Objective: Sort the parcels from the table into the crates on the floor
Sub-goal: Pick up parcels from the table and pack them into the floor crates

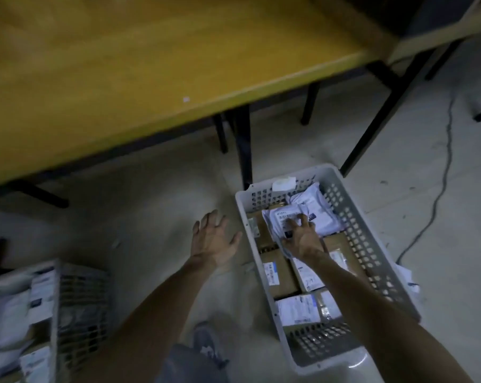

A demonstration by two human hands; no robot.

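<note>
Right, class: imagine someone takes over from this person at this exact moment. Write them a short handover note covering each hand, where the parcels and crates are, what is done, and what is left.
Left hand: open, holding nothing, over the floor beside the white crate.
Right hand: inside that crate, fingers spread on a white poly mailer on top of the load.
Parcels: cardboard boxes and another mailer are in the white crate. More are in the second crate at left, blurred.
Done: both crates partly filled.
Left: leave this mailer there. Only part of the yellow table shows, so check it for remaining parcels.
</note>
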